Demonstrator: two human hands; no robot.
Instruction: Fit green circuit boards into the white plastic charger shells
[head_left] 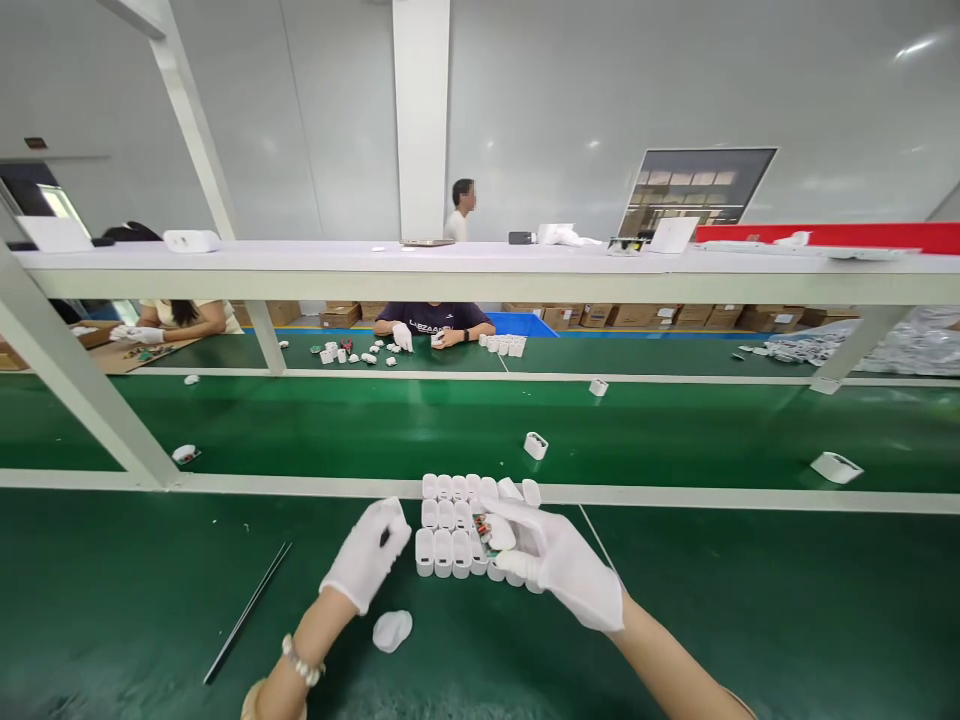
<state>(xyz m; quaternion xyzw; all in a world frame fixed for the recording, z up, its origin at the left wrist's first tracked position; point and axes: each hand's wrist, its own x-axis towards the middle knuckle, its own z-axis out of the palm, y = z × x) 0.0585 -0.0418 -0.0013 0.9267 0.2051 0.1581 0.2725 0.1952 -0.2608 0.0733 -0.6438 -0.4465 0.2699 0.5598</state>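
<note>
Several small white plastic housings (444, 548), open on one side, stand in rows on the green bench in front of me. My right hand (574, 565), in a white glove, is closed on a small circuit board assembly (486, 532). Reddish and green parts show on it, next to a white rounded piece, right above the rows. It partly hides the housings beneath. Left of the rows, my gloved left hand (369, 555) curls with thumb and fingers together; no object shows in it. A crumpled white piece (392, 631) lies below the rows.
A thin dark rod (247, 612) lies at the left. Beyond the pale rail (300, 486), a green belt (420, 420) carries scattered white housings (535, 446). A white shelf (337, 262) on slanted posts spans above. Co-workers (435, 318) sit across.
</note>
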